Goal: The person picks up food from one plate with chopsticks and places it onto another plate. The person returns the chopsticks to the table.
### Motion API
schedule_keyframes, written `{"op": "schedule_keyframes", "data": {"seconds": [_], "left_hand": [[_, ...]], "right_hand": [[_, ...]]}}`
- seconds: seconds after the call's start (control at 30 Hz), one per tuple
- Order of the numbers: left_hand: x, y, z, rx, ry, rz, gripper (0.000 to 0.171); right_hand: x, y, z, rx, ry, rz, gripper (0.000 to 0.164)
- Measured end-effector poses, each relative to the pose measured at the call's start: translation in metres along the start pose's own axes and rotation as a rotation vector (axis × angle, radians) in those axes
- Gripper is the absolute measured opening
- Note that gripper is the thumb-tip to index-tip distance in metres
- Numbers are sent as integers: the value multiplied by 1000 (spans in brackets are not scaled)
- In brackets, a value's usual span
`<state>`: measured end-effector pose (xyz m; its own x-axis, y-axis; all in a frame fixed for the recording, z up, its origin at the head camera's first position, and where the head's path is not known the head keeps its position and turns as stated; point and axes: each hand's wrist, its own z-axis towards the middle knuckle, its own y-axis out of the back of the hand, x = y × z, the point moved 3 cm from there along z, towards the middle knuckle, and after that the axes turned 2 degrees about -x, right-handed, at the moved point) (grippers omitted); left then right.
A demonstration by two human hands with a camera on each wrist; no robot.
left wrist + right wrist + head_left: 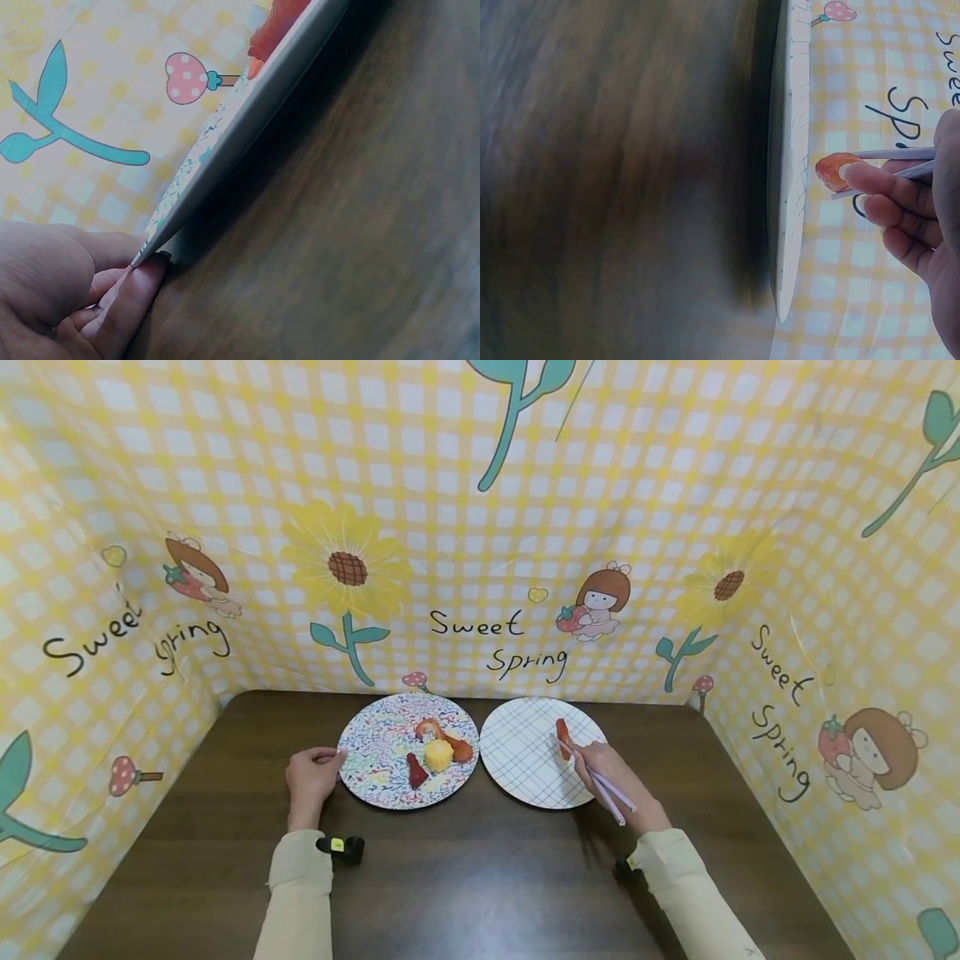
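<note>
My left hand (pixel 309 783) pinches the left rim of a round plate with multicoloured squiggles (pixel 375 739) between thumb and fingers. On that plate lie a yellow corn piece (pixel 438 756), an orange curled shrimp-like piece (pixel 427 727), a brown drumstick-like piece (pixel 462 749) and a dark red piece (pixel 416 772). My right hand (pixel 621 781) holds pale purple chopsticks (pixel 617 793). Their tips grip a long reddish-brown food piece (pixel 562 731) above a white plate with grid lines (pixel 517 756). In the right wrist view, this piece (pixel 831 171) is apart from the plate.
Both plates stand side by side at the back of a dark brown wooden table (pixel 465 877). Yellow checked cloth (pixel 480 552) with printed flowers and figures rises behind the table and along both sides. A black strap device (pixel 345 849) sits on each wrist.
</note>
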<state>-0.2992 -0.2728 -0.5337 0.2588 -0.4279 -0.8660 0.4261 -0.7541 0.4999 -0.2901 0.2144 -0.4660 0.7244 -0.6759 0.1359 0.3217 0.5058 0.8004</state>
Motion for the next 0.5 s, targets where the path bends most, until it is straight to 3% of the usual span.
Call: {"op": "schedule_keyframes", "data": {"seconds": [0.23,0.5], "left_hand": [[-3,1,-3,0,20,-2,35],[-3,2,-4,-14,10,4,35]], "right_hand": [[6,-1,1,44,-13,1,24],[13,-2,7,16,22,-17,25]]}}
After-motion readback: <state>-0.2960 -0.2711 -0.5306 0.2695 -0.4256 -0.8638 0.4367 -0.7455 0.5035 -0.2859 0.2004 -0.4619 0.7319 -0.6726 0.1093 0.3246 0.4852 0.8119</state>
